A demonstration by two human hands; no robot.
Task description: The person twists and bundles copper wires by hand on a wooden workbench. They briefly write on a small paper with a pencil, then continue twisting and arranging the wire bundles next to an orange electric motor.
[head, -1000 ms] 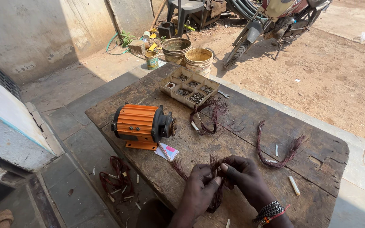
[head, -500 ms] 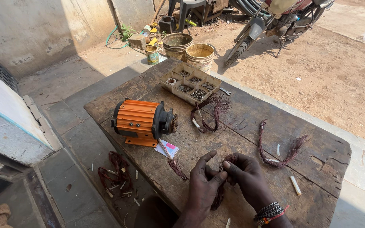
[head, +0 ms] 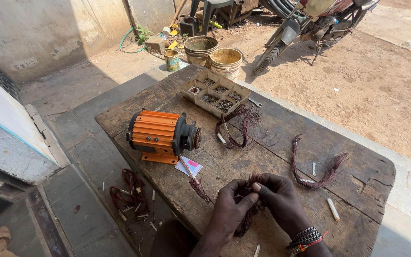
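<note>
My left hand (head: 229, 209) and my right hand (head: 279, 197) meet at the near edge of a worn wooden table (head: 357, 157). Both pinch a dark reddish bundle of copper winding wire (head: 252, 180), whose loop hangs down between my hands and whose frayed end (head: 199, 186) trails to the left. An orange electric motor (head: 160, 135) lies on its side just beyond my left hand, shaft end facing right. Two more wire bundles lie on the table: one (head: 239, 126) near the motor, one (head: 315, 171) right of my hands.
A compartment tray (head: 215, 93) of small metal parts sits at the table's far edge. Wire coils (head: 129, 190) and white scraps lie on the stone floor at left. Buckets (head: 212, 54) and a parked motorbike (head: 310, 19) stand beyond. A pink-and-white paper (head: 189, 166) lies by the motor.
My hands have kept working the wire bundle at the same spot, fingers shifting slightly. The view has moved a little; nothing on the table has moved.
</note>
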